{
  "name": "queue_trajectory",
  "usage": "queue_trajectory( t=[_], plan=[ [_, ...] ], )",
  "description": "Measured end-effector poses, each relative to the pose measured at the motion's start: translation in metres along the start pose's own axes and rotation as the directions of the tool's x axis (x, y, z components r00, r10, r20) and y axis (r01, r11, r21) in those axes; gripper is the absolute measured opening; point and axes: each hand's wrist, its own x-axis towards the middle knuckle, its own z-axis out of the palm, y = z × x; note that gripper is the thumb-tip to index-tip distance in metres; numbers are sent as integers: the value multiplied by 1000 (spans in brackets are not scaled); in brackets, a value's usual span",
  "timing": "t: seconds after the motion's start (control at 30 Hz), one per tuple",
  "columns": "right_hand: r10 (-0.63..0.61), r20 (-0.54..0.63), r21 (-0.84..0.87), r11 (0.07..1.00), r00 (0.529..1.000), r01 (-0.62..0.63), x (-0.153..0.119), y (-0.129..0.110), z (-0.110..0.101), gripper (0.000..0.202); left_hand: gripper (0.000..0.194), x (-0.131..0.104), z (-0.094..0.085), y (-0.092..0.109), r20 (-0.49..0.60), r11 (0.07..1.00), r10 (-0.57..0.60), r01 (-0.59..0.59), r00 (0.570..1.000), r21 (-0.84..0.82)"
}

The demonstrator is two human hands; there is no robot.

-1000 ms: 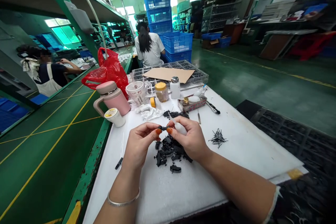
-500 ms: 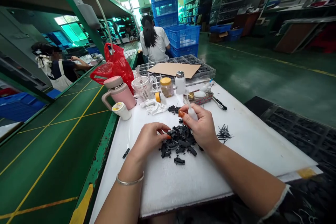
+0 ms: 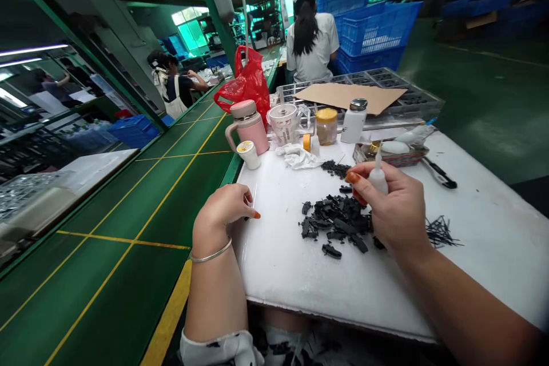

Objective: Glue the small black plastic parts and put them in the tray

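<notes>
My right hand [image 3: 397, 211] is closed around a small white squeeze bottle [image 3: 378, 177], held tip up just above a pile of black plastic parts [image 3: 334, 223] on the white table [image 3: 300, 274]. My left hand [image 3: 225, 211] rests at the table's left edge with its fingers curled down to the surface. A small dark bit shows under its fingertips, and I cannot tell whether it grips anything. A silver bangle sits on that wrist. A scatter of thin black pins [image 3: 441, 233] lies right of the right hand. A smaller heap of black bits [image 3: 337, 168] lies beyond the pile.
At the table's far end stand a pink mug [image 3: 251, 126], a clear cup [image 3: 283, 123], a yellow-lidded jar [image 3: 326, 126], a white bottle [image 3: 354, 120], a small tray [image 3: 392, 154] and cardboard [image 3: 351, 96] on part trays. A green conveyor [image 3: 141, 200] runs along the left. Two people [image 3: 311, 40] work beyond.
My left hand left the pile of parts and moved left to the table's edge. My right hand lifted the bottle slightly. My view swung left and down.
</notes>
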Motion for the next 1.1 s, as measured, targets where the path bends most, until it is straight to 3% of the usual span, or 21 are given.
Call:
queue_trajectory(
  t=[0.1, 0.2, 0.33, 0.47, 0.6, 0.67, 0.73, 0.8, 0.87, 0.97, 1.1],
  plan=[
    [-12, -9, 17, 1000, 1000, 12, -1, -3, -1, 15, 19, 4, 4, 2, 75, 999, -2, -1, 997, 40],
    [-32, -35, 45, 998, 999, 34, 0, -7, -4, 14, 14, 8, 6, 0, 123, 996, 83, -85, 989, 6],
    [-89, -127, 136, 985, 988, 106, 12, -5, -15, 14, 19, 17, 9, 0, 128, 930, 279, -235, 952, -283],
    [-78, -330, 262, 950, 941, 171, 32, -4, -37, 10, 28, 23, 17, 18, 47, 680, 477, -335, 877, -652],
    [20, -426, 337, 931, 905, 138, 42, -14, -65, 8, 18, 20, 23, 39, -48, 413, 559, -329, 828, -849],
    [-9, -363, 236, 966, 932, 101, 39, -17, -77, 9, 18, 19, 24, 45, -67, 323, 566, -295, 822, -899],
    [-41, -196, -15, 999, 980, 39, 31, -14, -88, 10, 20, 21, 25, 47, -92, 256, 553, -274, 828, -927],
    [24, 18, -331, 943, 1000, -17, 20, -6, -98, 7, 22, 21, 25, 50, -127, 193, 520, -261, 845, -946],
    [162, 160, -577, 815, 974, -41, 8, 7, -107, 7, 26, 19, 26, 54, -160, 122, 470, -244, 868, -962],
    [290, 206, -757, 653, 935, -36, -8, 25, -116, 13, 29, 14, 27, 63, -191, 11, 424, -216, 885, -976],
    [329, 223, -832, 554, 918, 3, -17, 38, -120, 16, 30, 13, 31, 69, -183, -83, 466, -163, 866, -983]
  ],
)
